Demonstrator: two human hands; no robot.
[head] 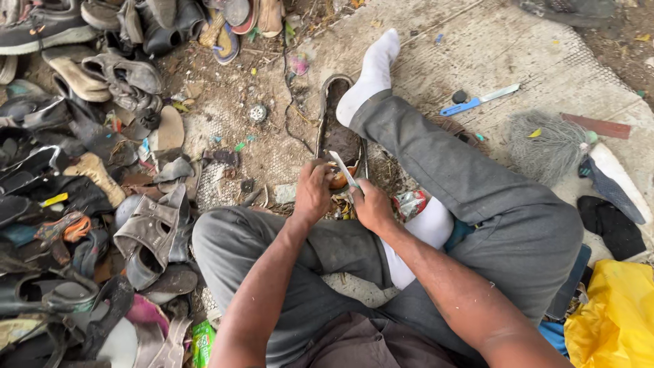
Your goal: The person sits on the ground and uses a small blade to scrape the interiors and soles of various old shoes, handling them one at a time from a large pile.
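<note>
Shoe sole [338, 123]: long, dark, lying on ground between legs, near end steadied under left hand [312, 191], fingers curled closed on it. Blade [345, 170]: pale, narrow, gripped in closed right hand [372, 204], tip angled onto sole. Pile of worn shoes [82, 177] at left.

A heap of worn shoes [82, 170], a blue-handled knife [477, 101], a grey brush [541, 144], a yellow bag [616, 317].

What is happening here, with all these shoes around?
A person sits on the ground with a worn shoe in front of them. The left hand grips its near end, and the right hand holds a small blade against it. A heap of old shoes lies on their left.
</note>
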